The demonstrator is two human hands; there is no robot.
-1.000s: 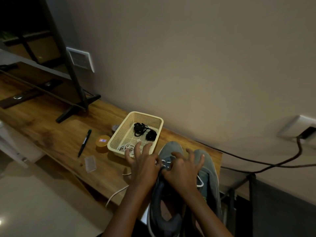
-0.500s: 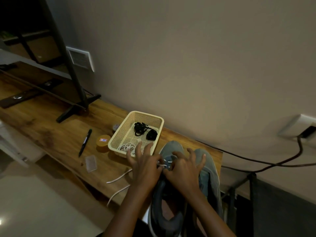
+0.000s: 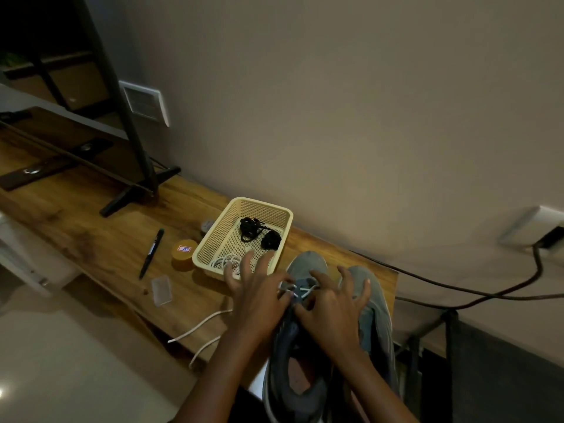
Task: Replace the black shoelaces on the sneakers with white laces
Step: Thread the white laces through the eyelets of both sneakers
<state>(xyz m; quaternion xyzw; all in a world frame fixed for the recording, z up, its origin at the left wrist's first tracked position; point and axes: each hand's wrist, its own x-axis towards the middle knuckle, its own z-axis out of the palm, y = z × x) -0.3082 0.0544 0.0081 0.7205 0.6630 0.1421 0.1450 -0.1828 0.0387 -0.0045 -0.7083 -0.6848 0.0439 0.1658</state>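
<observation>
left hand (image 3: 259, 297) pinches white lace (image 3: 305, 290) at sneaker (image 3: 305, 265), other fingers spread | right hand (image 3: 334, 305) pinches same lace | basket (image 3: 213, 232) at 11 o'clock, black laces (image 3: 254, 230) inside

The table (image 3: 91, 239) runs along the wall. At its right end lie two sneakers side by side, one (image 3: 305, 264) left of the other (image 3: 375, 300), toes to the wall. Just left sits a basket (image 3: 210, 239) with lace bundles (image 3: 250, 228) at its far end and a coil (image 3: 225, 261) at its near end. Further left lie a tub (image 3: 183, 253), a pen (image 3: 151, 253) and, nearer the edge, a case (image 3: 161, 290). A lace (image 3: 195, 329) trails off the near edge.
</observation>
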